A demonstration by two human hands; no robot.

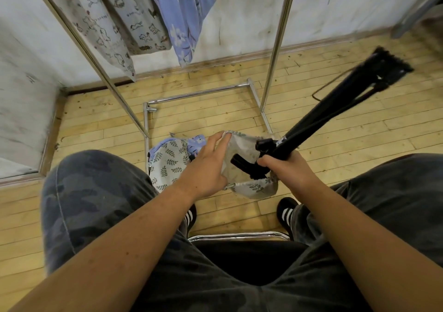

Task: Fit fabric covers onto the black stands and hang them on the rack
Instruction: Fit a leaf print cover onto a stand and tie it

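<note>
Right hand (284, 167) clamped round black stand (335, 102), white lettering (282, 140) illegible; left hand (206, 167) pinching cover (255, 187).

Open floor (203, 117) between rack uprights (278, 40); hung covers (107, 19) upper left; black stand (335, 101) aslant across right
</note>
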